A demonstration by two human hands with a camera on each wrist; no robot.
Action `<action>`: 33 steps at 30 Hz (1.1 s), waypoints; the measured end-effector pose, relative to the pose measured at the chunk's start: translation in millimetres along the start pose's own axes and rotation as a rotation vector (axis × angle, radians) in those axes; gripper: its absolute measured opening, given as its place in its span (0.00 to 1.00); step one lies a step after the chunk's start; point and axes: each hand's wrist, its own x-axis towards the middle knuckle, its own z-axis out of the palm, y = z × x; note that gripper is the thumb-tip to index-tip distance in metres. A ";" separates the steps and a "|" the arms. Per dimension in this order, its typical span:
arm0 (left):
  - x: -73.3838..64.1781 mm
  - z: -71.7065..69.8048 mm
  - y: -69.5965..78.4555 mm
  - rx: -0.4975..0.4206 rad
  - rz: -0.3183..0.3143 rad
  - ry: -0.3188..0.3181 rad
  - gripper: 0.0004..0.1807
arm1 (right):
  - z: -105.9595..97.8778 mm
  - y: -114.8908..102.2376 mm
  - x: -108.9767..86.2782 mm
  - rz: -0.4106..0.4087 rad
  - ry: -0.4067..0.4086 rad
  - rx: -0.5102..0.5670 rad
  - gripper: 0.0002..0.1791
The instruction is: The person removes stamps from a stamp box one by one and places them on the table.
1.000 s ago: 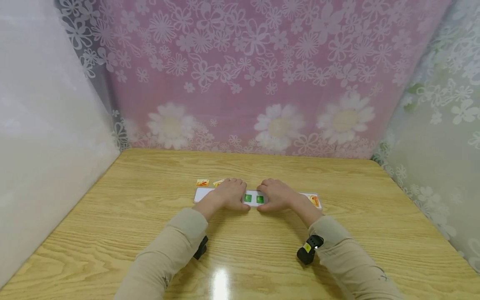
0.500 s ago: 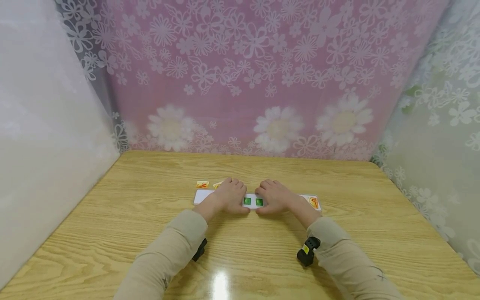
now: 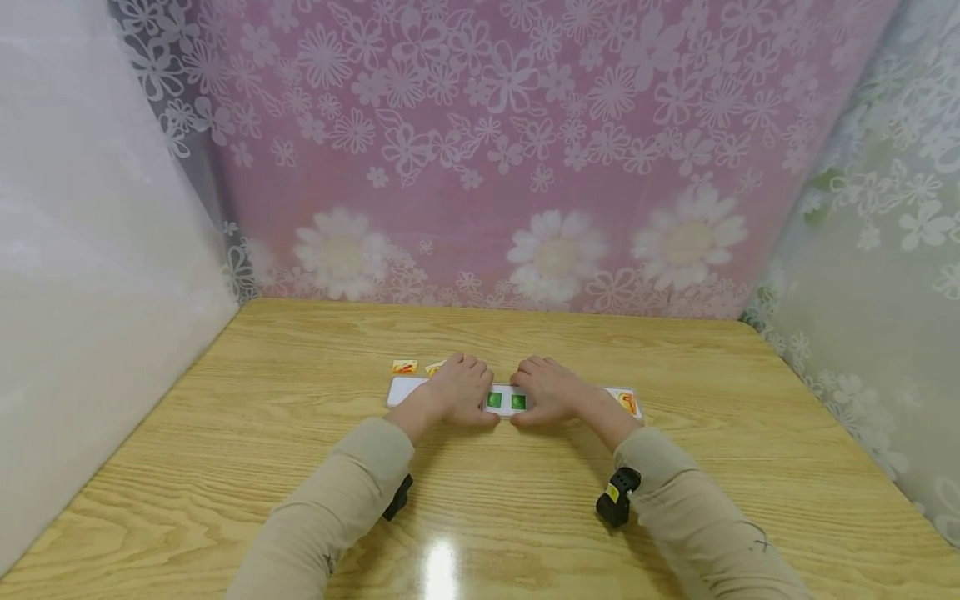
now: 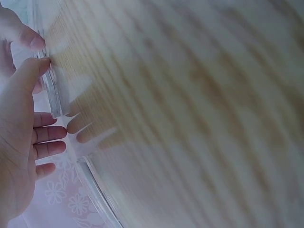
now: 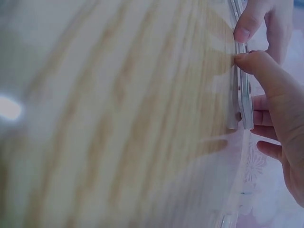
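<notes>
A flat white panel (image 3: 506, 401) with clear edges and two green squares lies in the middle of the head view, between both hands. My left hand (image 3: 462, 393) grips its left end, thumb at the near edge and fingers at the far side. On the right end, my right hand (image 3: 552, 393) holds it the same way. Both wrist views show the clear rim (image 5: 245, 102) pinched between thumb and fingers, the two thumbs close together. The hands cover the panel's ends. I cannot tell whether it touches the table.
A plain white panel (image 3: 405, 390) lies left of the left hand. Beyond the right wrist is another panel (image 3: 633, 416) bearing an orange picture card (image 3: 627, 402). Two small picture cards, one (image 3: 405, 367) fully visible, lie behind on the wooden table (image 3: 480, 508). Patterned curtains surround it.
</notes>
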 end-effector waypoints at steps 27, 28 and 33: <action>-1.0 -0.3 -0.9 -0.097 -0.008 0.033 0.36 | 6.8 4.3 -2.5 -0.006 0.061 -0.034 0.33; -0.8 -0.2 -1.0 -0.098 -0.007 0.033 0.36 | 7.1 4.5 -3.0 -0.007 0.069 -0.038 0.33; 0.6 -0.6 -1.7 -0.102 -0.005 0.031 0.37 | 7.7 6.2 -4.4 -0.009 0.089 -0.066 0.34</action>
